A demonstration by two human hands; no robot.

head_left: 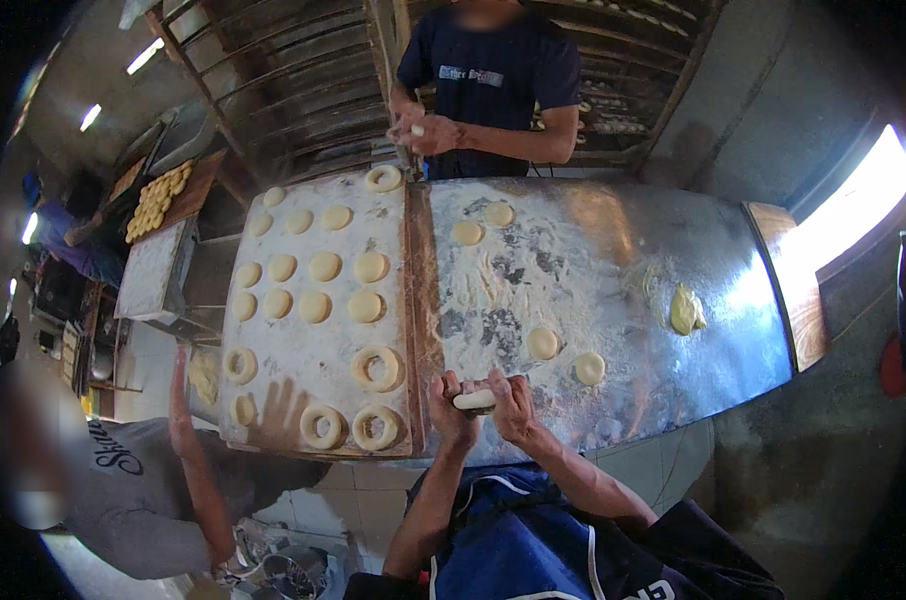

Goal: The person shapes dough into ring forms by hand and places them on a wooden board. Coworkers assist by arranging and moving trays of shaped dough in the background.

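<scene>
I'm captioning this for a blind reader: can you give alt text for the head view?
Seen from above, the person's left hand and right hand hold a piece of dough over a floured metal table. A floured wooden board on the left carries dough rounds and rings, and a person in a dark shirt stands across the table.

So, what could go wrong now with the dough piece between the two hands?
The dough piece, held by the left hand and right hand, hangs near the edge of the floured metal table; if stretched unevenly it might tear or drop. The wooden tray is crowded, so placing it could squash a dough ring.
</scene>
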